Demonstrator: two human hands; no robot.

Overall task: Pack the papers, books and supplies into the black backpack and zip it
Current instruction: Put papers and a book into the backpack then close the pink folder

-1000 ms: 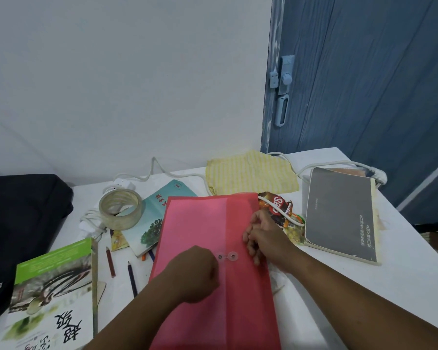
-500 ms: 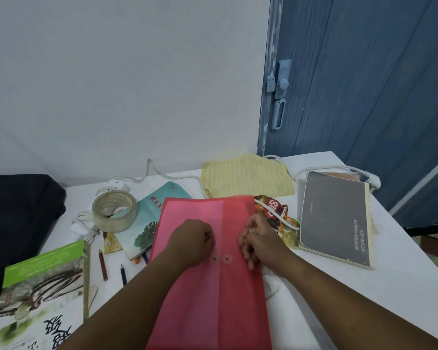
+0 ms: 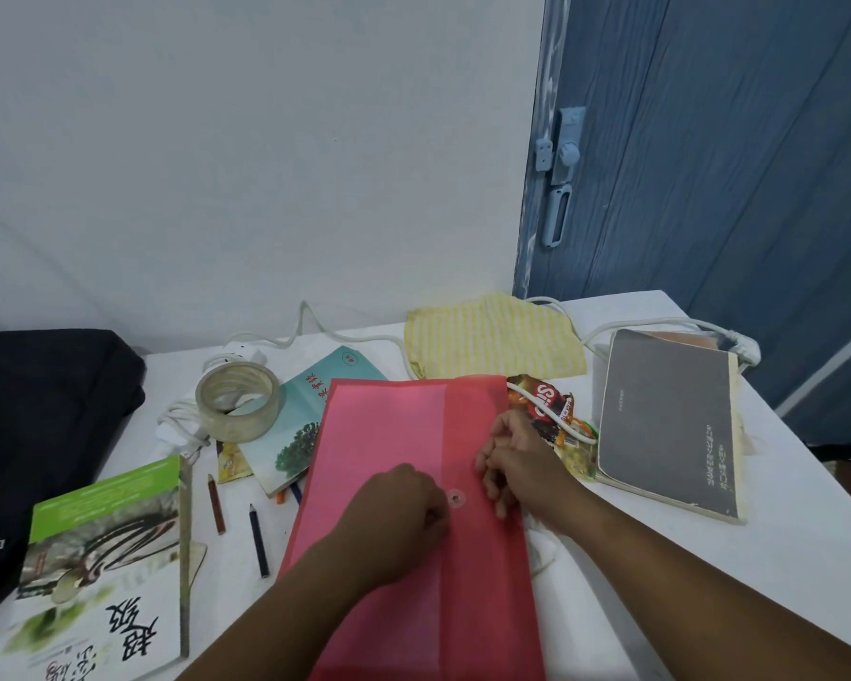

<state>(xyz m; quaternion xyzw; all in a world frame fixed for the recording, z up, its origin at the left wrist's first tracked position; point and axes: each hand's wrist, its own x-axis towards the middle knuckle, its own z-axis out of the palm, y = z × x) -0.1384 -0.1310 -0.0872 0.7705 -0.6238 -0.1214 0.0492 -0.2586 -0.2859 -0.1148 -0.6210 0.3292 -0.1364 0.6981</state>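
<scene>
A red plastic envelope folder [image 3: 404, 435] lies flat on the white table in front of me. My left hand [image 3: 404, 508] rests on it as a closed fist, fingertips pinched just left of the round string button [image 3: 455, 497]. My right hand [image 3: 517, 459] presses the folder's flap at the right edge, fingers curled. The black backpack [image 3: 40, 425] sits at the far left. A green-and-white book [image 3: 104, 557], a teal book [image 3: 315, 410], a grey book [image 3: 669, 420], a tape roll [image 3: 237, 400] and two pencils [image 3: 259, 540] lie around the folder.
A yellow striped cloth [image 3: 492, 336] lies behind the folder. Snack wrappers [image 3: 546, 405] and a white power cable [image 3: 305, 326] cross the back of the table. A blue door [image 3: 708, 164] stands at the right; the table edge runs along the right side.
My left hand has shifted back toward the string button, covering one of the two discs. My right hand stays on the flap. The view has tilted slightly.
</scene>
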